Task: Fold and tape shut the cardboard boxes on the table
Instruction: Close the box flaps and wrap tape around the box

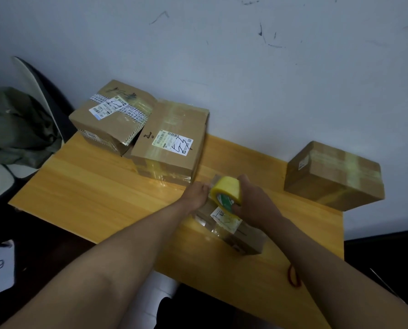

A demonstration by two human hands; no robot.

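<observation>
The small box [234, 233] sat near the bench's [91, 186] front edge, looked light and stiff, slick where taped. Right hand [253, 200] had its grip curled round the tape roll [226, 192] above it; left hand [197, 192] seemed to pinch the tape's end, hard to tell. Three taped boxes [169, 143] stood well clear behind.

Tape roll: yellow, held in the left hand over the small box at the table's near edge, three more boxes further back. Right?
Wrong hand. The head view shows the right hand gripping the yellow tape roll over the small box; the left hand is beside it. Three more boxes is correct.
</observation>
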